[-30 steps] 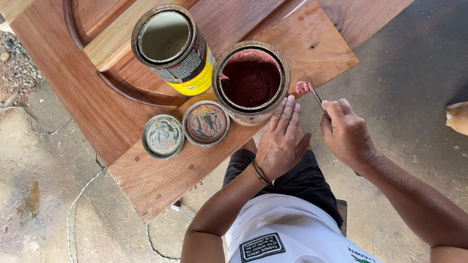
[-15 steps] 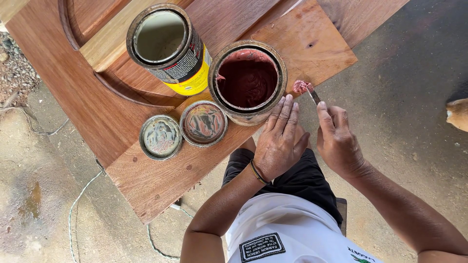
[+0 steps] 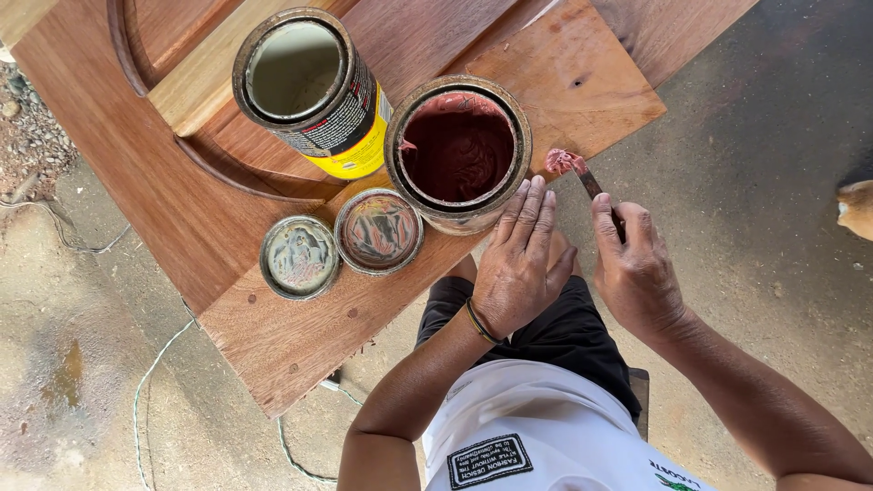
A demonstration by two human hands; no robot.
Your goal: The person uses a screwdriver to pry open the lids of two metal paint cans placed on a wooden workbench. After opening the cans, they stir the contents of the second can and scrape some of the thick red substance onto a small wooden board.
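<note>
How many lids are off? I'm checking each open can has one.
2. One lid lies on the wood panel at the left; the other lid lies beside it, against the red-filled can.

A grey concrete floor (image 3: 764,182), lit by daylight, is seen around a reddish wooden panel (image 3: 182,209); gravel (image 3: 27,136), perhaps, lies at the left edge.

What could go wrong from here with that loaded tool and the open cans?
1. The tool in the right hand carries a reddish blob at its tip, out past the board's edge; it may drip on the floor.
2. The left hand rests against the open red can, which sits near the board edge; a nudge might tip it.
3. The two lids lie paint side up and may gather dust.
</note>
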